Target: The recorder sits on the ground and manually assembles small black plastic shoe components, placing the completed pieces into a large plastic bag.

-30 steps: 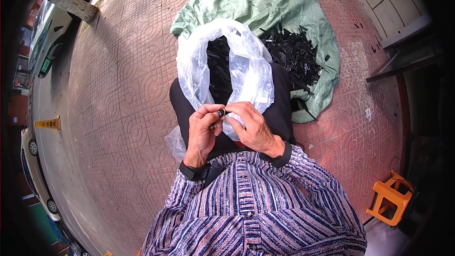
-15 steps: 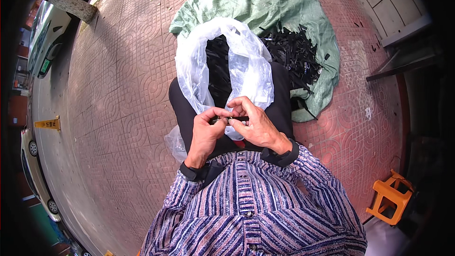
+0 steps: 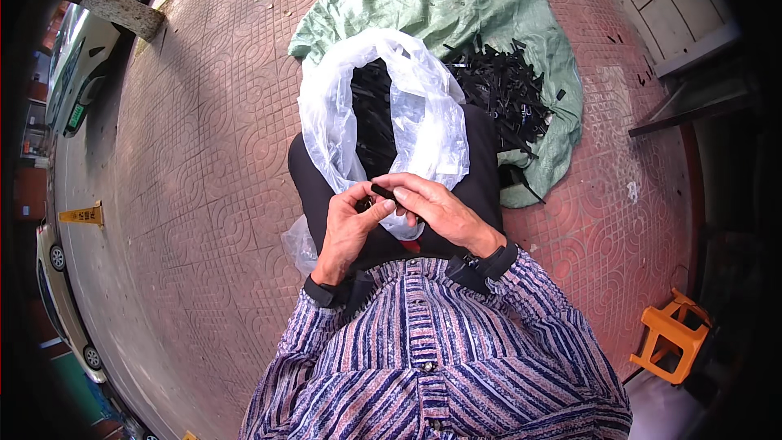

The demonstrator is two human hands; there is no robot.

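Note:
Over my lap, both hands meet at a short, narrow black strip. The fingers of my left hand are closed around one side of it. From the other side, my right hand pinches it, with part of the strip hidden under the fingers. Just beyond them, a clear plastic bag stands between my thighs with its mouth rolled wide. Many similar black pieces lie inside it. What kind of part the strip is, I cannot make out.
A green woven sheet is spread on the paving beyond the bag, bearing a heap of black strips. An orange plastic stool stands at the lower right. A crumpled clear bag lies by my left thigh. Parked cars line the left.
The black strip has turned from nearly level to slanting, with its upper end now showing. My right fingers have flattened over it, and my left hand has shifted slightly.

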